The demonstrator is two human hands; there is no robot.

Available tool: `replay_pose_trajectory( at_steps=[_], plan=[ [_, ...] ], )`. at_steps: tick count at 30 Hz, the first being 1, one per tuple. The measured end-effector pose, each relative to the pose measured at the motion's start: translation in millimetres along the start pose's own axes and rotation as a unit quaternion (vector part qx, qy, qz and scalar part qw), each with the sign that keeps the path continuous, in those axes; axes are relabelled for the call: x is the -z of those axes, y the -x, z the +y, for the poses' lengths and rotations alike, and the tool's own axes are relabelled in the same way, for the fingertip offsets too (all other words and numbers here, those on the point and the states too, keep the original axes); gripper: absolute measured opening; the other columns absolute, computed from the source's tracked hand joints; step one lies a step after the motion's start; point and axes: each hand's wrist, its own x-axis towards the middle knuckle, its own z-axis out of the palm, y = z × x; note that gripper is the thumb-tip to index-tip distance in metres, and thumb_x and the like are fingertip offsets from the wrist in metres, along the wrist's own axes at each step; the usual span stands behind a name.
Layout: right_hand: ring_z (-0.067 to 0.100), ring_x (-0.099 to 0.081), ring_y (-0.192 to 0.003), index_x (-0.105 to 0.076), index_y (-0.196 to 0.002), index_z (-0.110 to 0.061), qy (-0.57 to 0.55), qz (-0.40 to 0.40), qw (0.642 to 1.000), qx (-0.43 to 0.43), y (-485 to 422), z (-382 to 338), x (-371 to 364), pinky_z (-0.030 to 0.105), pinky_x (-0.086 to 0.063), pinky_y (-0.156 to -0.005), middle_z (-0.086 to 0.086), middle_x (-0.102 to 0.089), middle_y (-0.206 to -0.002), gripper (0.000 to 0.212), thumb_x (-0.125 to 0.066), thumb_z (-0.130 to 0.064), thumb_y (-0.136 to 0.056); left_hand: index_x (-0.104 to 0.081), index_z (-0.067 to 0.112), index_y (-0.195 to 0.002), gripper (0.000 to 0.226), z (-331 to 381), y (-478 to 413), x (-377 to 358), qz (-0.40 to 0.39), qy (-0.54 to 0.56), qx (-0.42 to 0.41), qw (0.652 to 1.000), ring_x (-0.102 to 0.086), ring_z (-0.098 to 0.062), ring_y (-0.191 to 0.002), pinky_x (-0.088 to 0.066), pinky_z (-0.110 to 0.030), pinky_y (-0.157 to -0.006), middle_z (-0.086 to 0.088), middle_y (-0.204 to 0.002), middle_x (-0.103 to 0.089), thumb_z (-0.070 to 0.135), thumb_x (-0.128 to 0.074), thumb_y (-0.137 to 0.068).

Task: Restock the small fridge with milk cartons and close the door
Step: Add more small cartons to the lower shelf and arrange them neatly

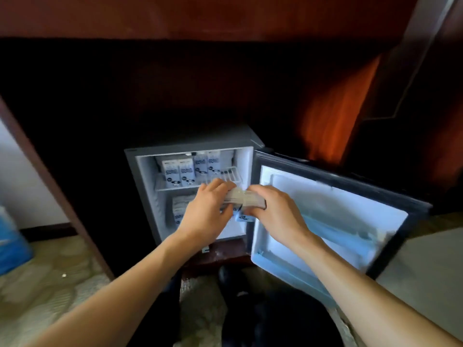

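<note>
A dark recess (100,96) opens beneath red-brown wood panelling (200,16). On the left a wooden upright (42,171) slants down to the floor, and behind it stands a white wall (15,176) with a dark skirting board (47,230). The carpet (50,284) is beige with a pale pattern, and a blue object (11,244) sits on it at the left edge of view. To the right, light glows orange on a wooden panel (333,116).

This looks like a hotel guest room. A small minibar-style fridge (131,176) sits low inside a dark reddish wooden cabinet (225,18), right at floor level. Patterned beige carpet (50,284) covers the floor in front, and a white wall (22,186) with a dark skirting board (47,230) shows at the left, beyond the cabinet's side.
</note>
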Motion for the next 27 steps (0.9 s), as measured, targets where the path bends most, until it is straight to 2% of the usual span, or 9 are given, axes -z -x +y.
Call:
replay_pose_trajectory(
  at_steps=[2,6,10,12,14,17,23,27],
  plan=[
    [0.007,-0.057,-0.086,-0.065,-0.112,-0.033,-0.001,0.001,1.000,0.001,-19.4,1.1,-24.7,0.016,-0.041,-0.070,-0.017,-0.059,-0.095,0.031,-0.078,-0.024,-0.085,-0.053,0.025,-0.135,0.044,-20.2,-3.9,-2.2,0.012,-0.010,0.027,1.000,-0.044,-0.019,-0.110,-0.053,-0.045,-0.079,0.012,-0.124,-0.050,0.020,-0.061,-0.093],
    [0.010,-0.061,-0.097,-0.064,-0.127,-0.026,-0.015,0.011,1.000,-0.008,-57.3,6.3,-71.6,0.024,-0.049,-0.083,-0.012,-0.064,-0.110,0.043,-0.077,-0.018,-0.087,-0.052,0.023,-0.138,0.046,-64.3,-16.8,-12.5,0.022,-0.020,0.069,0.997,-0.039,-0.017,-0.112,-0.052,-0.041,-0.081,0.011,-0.129,-0.051,0.019,-0.062,-0.094],
    [0.000,-0.056,-0.089,-0.061,-0.132,-0.021,-0.043,0.018,0.999,-0.011,-96.4,7.5,-98.0,0.011,-0.040,-0.077,-0.010,-0.061,-0.110,0.044,-0.072,-0.012,-0.091,-0.052,0.020,-0.141,0.045,-101.7,-40.2,-22.2,0.052,-0.007,0.079,0.995,-0.040,-0.015,-0.112,-0.047,-0.030,-0.087,0.007,-0.130,-0.053,0.017,-0.062,-0.096],
    [0.001,-0.055,-0.087,-0.062,-0.131,-0.020,-0.049,0.037,0.998,-0.017,-114.1,10.5,-108.3,0.011,-0.041,-0.079,-0.010,-0.057,-0.107,0.042,-0.070,-0.008,-0.091,-0.052,0.018,-0.142,0.046,-114.2,-52.1,-28.1,0.068,-0.014,0.083,0.994,-0.040,-0.017,-0.112,-0.043,-0.026,-0.087,0.005,-0.130,-0.054,0.016,-0.061,-0.097],
    [0.000,-0.054,-0.086,-0.062,-0.132,-0.019,-0.047,0.057,0.997,-0.019,-131.2,17.5,-119.3,0.008,-0.042,-0.081,-0.007,-0.052,-0.110,0.044,-0.070,-0.004,-0.091,-0.052,0.018,-0.142,0.047,-125.1,-64.4,-35.0,0.082,-0.021,0.080,0.993,-0.041,-0.020,-0.112,-0.044,-0.030,-0.086,0.004,-0.130,-0.055,0.014,-0.061,-0.096],
    [-0.002,-0.051,-0.084,-0.063,-0.132,-0.019,-0.051,0.082,0.995,-0.024,-151.0,29.4,-131.3,-0.004,-0.035,-0.071,-0.005,-0.045,-0.112,0.046,-0.072,-0.005,-0.090,-0.053,0.018,-0.141,0.047,-140.4,-80.1,-46.1,0.091,-0.013,0.078,0.993,-0.042,-0.023,-0.111,-0.048,-0.036,-0.085,0.003,-0.126,-0.056,0.012,-0.061,-0.095],
    [-0.013,-0.047,-0.081,-0.066,-0.129,-0.020,-0.071,0.095,0.993,-0.026,-169.3,47.3,-146.8,-0.006,-0.031,-0.072,-0.005,-0.045,-0.108,0.045,-0.071,0.000,-0.089,-0.055,0.017,-0.140,0.047,-160.9,-94.8,-63.5,0.094,-0.011,0.070,0.993,-0.045,-0.022,-0.108,-0.044,-0.032,-0.092,0.002,-0.127,-0.059,0.013,-0.065,-0.094],
    [-0.004,-0.052,-0.086,-0.066,-0.127,-0.026,-0.106,0.109,0.988,-0.022,-175.2,51.3,-153.9,-0.004,-0.034,-0.075,-0.005,-0.044,-0.105,0.046,-0.071,-0.001,-0.088,-0.053,0.019,-0.142,0.047,-167.7,-97.1,-72.5,0.115,0.000,0.094,0.989,-0.045,-0.020,-0.110,-0.044,-0.030,-0.093,0.004,-0.127,-0.057,0.015,-0.062,-0.096]
  ],
)
